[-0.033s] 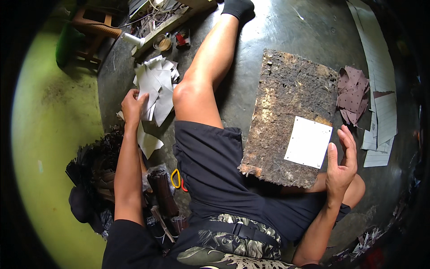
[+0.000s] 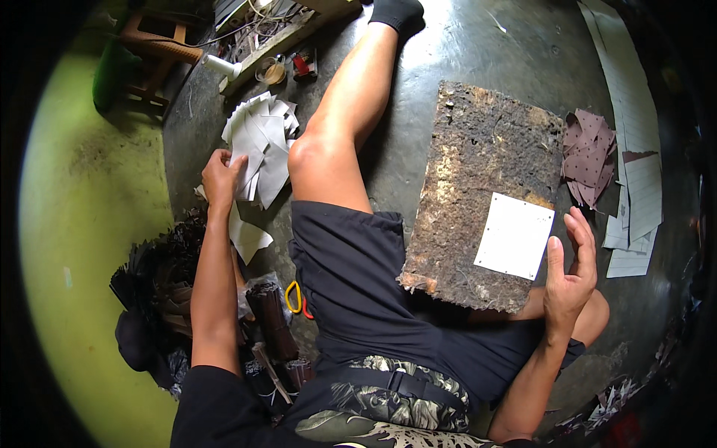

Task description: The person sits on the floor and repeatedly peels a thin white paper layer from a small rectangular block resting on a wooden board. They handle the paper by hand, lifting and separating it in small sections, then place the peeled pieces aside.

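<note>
Left hand [image 2: 219, 175] pinches a sheet off the grey paper pile [image 2: 260, 149] beside the knee. Right hand [image 2: 571, 276] open, empty, hovering by the white square [image 2: 515, 235] lying flat on the rough board [image 2: 482, 194], ready to steady it.

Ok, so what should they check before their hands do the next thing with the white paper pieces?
1. Left hand on the pile of white paper pieces: ok, fingers touch its edge.
2. A piece gripped in the left hand: cannot tell.
3. Right hand free: ok, open, holding nothing.
4. White sheet lying flat on the rough brown board: ok.
5. Right hand touching that sheet: not ok, it sits just beside it.
6. Board resting steady: cannot tell; its near end lies over the lap.
</note>
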Motion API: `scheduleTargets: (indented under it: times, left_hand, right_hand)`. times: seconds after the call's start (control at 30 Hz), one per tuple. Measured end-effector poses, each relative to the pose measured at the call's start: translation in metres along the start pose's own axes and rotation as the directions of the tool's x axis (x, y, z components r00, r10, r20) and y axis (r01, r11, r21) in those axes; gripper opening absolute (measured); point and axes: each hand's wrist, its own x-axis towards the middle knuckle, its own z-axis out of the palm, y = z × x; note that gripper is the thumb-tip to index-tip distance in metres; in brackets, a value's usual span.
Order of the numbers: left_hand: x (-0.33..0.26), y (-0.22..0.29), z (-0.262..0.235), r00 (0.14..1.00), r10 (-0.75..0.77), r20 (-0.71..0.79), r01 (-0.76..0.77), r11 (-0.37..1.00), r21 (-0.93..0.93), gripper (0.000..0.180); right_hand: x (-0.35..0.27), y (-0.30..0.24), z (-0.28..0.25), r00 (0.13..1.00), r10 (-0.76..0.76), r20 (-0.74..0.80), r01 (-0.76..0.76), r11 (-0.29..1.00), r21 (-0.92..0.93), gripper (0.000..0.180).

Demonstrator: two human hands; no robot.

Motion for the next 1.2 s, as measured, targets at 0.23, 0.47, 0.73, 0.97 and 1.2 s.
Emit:
scheduleTargets:
  times: [0.23, 0.47, 0.73, 0.97, 1.2]
  left_hand:
    - [0.001, 0.01, -0.036, 0.94, -0.149, 0.306, 0.29, 0.82, -0.493, 0.038]
    - [-0.15, 0.177, -0.111, 0.707, 0.346, 0.617, 0.653, 0.014, -0.757, 0.052]
    - [-0.285, 0.318, -0.117, -0.047, 0.561, 0.827, 0.939, 0.306, -0.154, 0.035]
    - [-0.253, 0.38, -0.083, 0.493, 0.869, 0.048, -0.572, 0.366, -0.734, 0.039]
    - [-0.261, 0.393, -0.033, 0.427, 0.898, 0.109, -0.573, 0.362, -0.735, 0.037]
  right_hand:
    - [0.001, -0.007, -0.009, 0.999, 0.041, -0.02, -0.041, 0.999, 0.02, 0.036]
    - [-0.012, -0.076, 0.011, 0.945, 0.109, 0.31, -0.286, 0.738, 0.611, 0.045]
    - [-0.004, -0.073, -0.009, 0.826, 0.387, 0.409, -0.543, 0.741, 0.395, 0.017]
    - [-0.009, -0.025, -0.023, 0.798, 0.454, 0.398, -0.59, 0.725, 0.355, 0.013]
    - [-0.007, -0.007, -0.013, 0.825, 0.431, 0.365, -0.564, 0.66, 0.496, 0.011]
